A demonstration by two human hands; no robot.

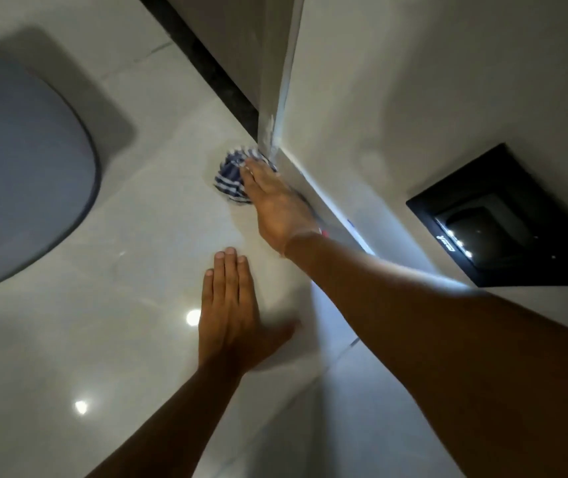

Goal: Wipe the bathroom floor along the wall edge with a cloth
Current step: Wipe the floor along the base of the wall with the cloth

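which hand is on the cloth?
The right hand, pressing the blue-and-white striped cloth into the corner at the wall edge. The left hand lies flat on bare glossy white floor tile, empty.

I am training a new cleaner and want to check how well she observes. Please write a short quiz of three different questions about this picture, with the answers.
1. True or false: the right hand presses the bunched blue-and-white striped cloth onto the glossy pale tiled floor beside the wall corner.
2. Multiple choice: the left hand is (A) holding a spray bottle, (B) lying flat on the floor, fingers extended, (C) lifting the cloth.
3. Fill the blank: the square panel set in the light wall is ____ in colour.

Key: 1 true; 2 B; 3 black.
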